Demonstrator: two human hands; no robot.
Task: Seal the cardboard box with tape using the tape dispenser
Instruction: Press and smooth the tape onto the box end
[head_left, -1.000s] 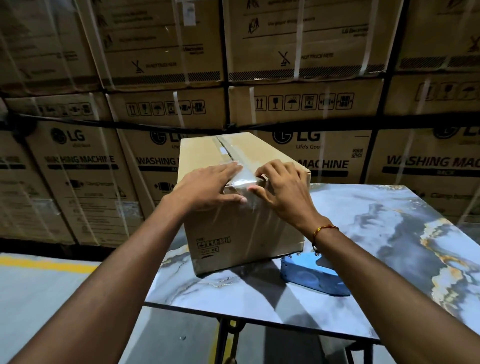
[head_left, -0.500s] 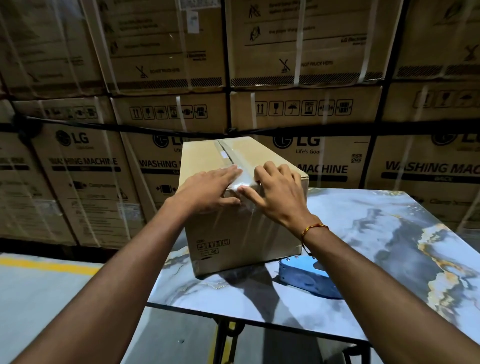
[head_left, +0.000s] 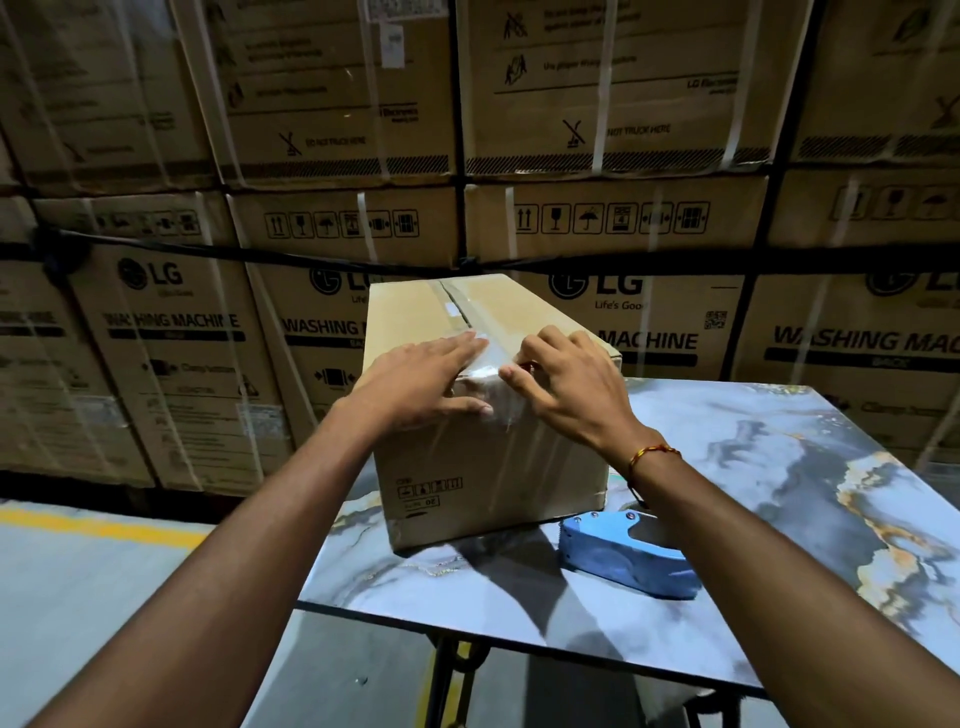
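From the head view, a cardboard box (head_left: 488, 415) stands on the marbled table (head_left: 779, 493), close to the table's left edge and running back toward its far-left corner. A strip of clear tape (head_left: 480, 332) runs along the seam on top of the box and folds over the near top edge onto the front face.

The left hand (head_left: 421, 379) lies flat on the near end of the box top, fingers stretched out toward the tape and thumb pressed on the front face just below the edge. The right hand (head_left: 566, 384) rests on the same end just to the right of the tape, fingers bent, fingertips on the top and thumb reaching to the tape at the edge. Neither hand grips anything; both are spread open and pressing on the box, with the tape between them. A thread bracelet (head_left: 652, 454) circles the right wrist.

The blue tape dispenser (head_left: 623, 553) lies on the table near its front edge, just beside the box's near right corner and partly under the right forearm, touched by neither hand.

Behind the table rises a wall of strapped washing machine cartons (head_left: 597, 130).
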